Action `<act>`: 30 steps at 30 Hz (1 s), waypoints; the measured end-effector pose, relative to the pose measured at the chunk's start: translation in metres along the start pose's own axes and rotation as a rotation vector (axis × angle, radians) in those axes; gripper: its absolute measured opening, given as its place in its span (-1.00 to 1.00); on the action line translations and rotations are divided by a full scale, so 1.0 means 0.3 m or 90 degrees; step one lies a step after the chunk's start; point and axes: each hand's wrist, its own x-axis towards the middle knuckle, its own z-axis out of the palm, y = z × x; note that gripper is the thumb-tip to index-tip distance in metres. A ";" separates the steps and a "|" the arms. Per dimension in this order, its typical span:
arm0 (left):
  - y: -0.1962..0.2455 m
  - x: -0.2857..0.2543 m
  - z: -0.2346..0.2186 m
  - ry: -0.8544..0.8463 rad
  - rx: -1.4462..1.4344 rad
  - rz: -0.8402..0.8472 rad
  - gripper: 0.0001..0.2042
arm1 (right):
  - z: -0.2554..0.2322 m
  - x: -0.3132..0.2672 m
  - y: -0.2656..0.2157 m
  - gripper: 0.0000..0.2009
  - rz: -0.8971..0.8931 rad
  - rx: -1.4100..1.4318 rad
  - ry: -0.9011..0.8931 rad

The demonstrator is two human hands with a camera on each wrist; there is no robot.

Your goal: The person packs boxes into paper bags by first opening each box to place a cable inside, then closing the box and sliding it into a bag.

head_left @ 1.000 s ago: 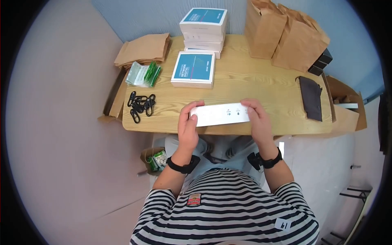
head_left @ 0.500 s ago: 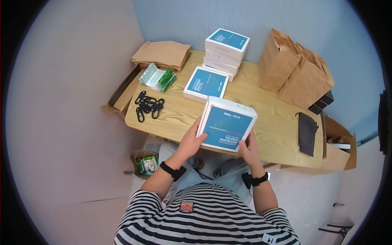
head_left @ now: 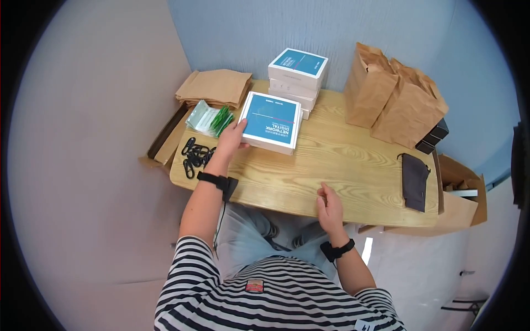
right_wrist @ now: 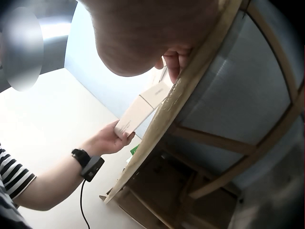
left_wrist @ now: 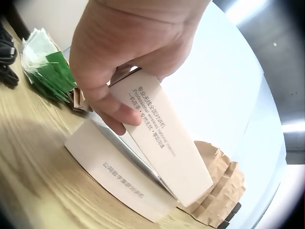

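Note:
A white box with a blue printed top [head_left: 270,118] is gripped at its left side by my left hand [head_left: 232,140], thumb on top and fingers below. In the left wrist view the held box [left_wrist: 162,133] tilts over a second white box [left_wrist: 119,171] lying on the table, overlapping it. The head view has the held box hiding that lower one. Empty and loosely curled, my right hand [head_left: 330,208] hovers at the table's front edge.
Behind stands a stack of similar boxes [head_left: 298,66]. Black looped cords [head_left: 193,157], green-and-clear packets [head_left: 210,118] and flat paper bags [head_left: 215,87] lie at left. Standing paper bags [head_left: 392,99], a dark pouch [head_left: 414,182] and an open carton [head_left: 464,204] are at right.
The box was first held in both hands with a white side showing, then turned blue face up. The left hand has carried it forward and left over the lower box; the right hand has let go.

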 end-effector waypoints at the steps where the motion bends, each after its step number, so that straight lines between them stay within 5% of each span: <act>1: 0.007 0.023 0.002 0.000 0.007 -0.017 -0.52 | -0.002 0.002 -0.005 -0.56 0.000 0.001 0.005; 8: -0.023 0.123 0.005 0.006 0.033 -0.039 -0.49 | -0.007 0.007 -0.025 -0.62 -0.013 -0.062 -0.006; 11: -0.033 0.155 -0.006 0.049 0.237 0.008 -0.46 | -0.005 0.009 -0.029 -0.64 -0.020 -0.074 -0.006; 13: -0.101 0.209 -0.012 0.115 0.375 0.154 -0.44 | -0.005 0.011 -0.032 -0.65 -0.025 -0.077 -0.005; 14: -0.128 0.217 -0.012 0.116 0.376 0.154 -0.44 | -0.004 0.012 -0.036 -0.65 -0.023 -0.078 -0.006; 16: -0.172 0.200 0.005 0.014 0.072 0.172 -0.44 | -0.005 0.012 -0.038 -0.66 -0.021 -0.079 -0.003; 23: -0.097 0.048 0.119 -0.058 0.026 0.131 -0.43 | -0.002 0.011 -0.041 -0.65 -0.033 -0.094 -0.007; 30: -0.185 0.028 0.340 -0.062 0.043 0.173 -0.45 | -0.002 0.013 -0.043 -0.66 -0.027 -0.099 -0.007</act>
